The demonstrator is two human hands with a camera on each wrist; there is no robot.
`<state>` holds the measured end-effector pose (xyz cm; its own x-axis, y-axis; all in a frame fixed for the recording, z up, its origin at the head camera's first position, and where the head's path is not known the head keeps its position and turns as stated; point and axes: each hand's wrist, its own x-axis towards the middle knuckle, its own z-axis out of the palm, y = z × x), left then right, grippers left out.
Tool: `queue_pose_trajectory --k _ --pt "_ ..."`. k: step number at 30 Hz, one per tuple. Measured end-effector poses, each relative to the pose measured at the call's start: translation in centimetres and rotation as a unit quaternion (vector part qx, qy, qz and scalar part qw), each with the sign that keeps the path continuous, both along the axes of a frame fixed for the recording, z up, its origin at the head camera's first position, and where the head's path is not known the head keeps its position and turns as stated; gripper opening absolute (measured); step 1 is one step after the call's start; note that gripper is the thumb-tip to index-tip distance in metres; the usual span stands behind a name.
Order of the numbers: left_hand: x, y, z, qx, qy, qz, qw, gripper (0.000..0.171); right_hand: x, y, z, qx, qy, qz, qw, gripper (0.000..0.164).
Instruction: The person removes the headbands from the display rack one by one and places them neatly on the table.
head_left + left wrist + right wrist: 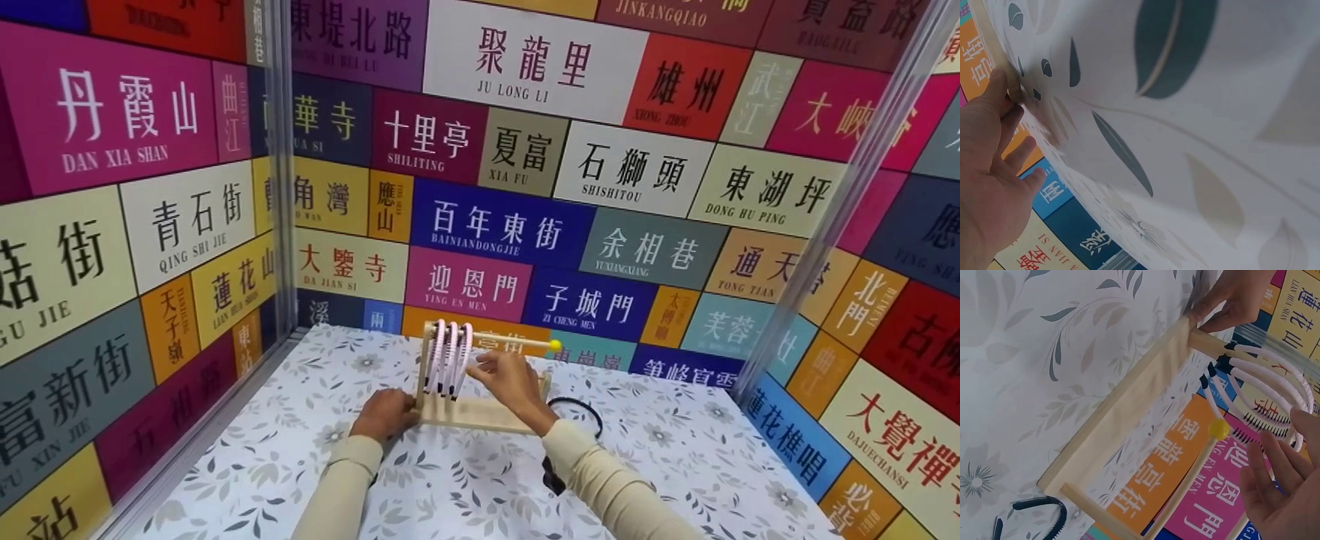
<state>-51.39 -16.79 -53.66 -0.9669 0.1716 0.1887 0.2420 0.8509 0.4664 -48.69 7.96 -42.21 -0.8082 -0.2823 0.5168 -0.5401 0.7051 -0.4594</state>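
A light wooden rack (465, 412) stands on the table, several pale pink headbands (448, 360) with black tips and black teeth hanging side by side on it. My left hand (385, 414) grips the rack's left end, thumb and fingers at the wooden edge in the left wrist view. Beside the outermost headband is my right hand (510, 382). Its fingers (1266, 478) are loosely extended, the fingertips right at the toothed part of the headbands. A rod (1185, 481) with a yellow ball (1218, 429) at its tip points right, past that hand.
A black headband (581, 405) lies on the table just right of the rack. White cloth with a leaf pattern (465, 487) covers the table. Colourful panels with writing (502, 217) rise behind and at both sides, joined by metal posts (281, 165).
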Motion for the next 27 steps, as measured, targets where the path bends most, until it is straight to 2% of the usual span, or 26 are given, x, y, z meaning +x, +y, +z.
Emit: queue_pose_trajectory --k 10,16,23,27 --pt "0.1 0.2 0.3 -0.012 -0.012 0.013 0.9998 0.008 -0.1 -0.9 -0.6 0.003 0.025 -0.019 0.999 0.028" --pt "-0.1 0.2 -0.1 0.005 -0.025 0.016 0.9995 0.014 -0.3 -1.3 -1.1 0.001 0.043 -0.036 0.998 0.025" --pt "-0.3 0.0 -0.6 -0.003 0.013 -0.007 0.9999 0.018 -0.2 -1.3 -1.1 0.004 0.063 -0.046 0.997 0.017" --pt "-0.4 -0.1 -0.6 -0.006 0.004 0.000 1.0000 0.020 -0.4 -1.1 -1.0 0.003 0.062 -0.049 0.997 0.016"
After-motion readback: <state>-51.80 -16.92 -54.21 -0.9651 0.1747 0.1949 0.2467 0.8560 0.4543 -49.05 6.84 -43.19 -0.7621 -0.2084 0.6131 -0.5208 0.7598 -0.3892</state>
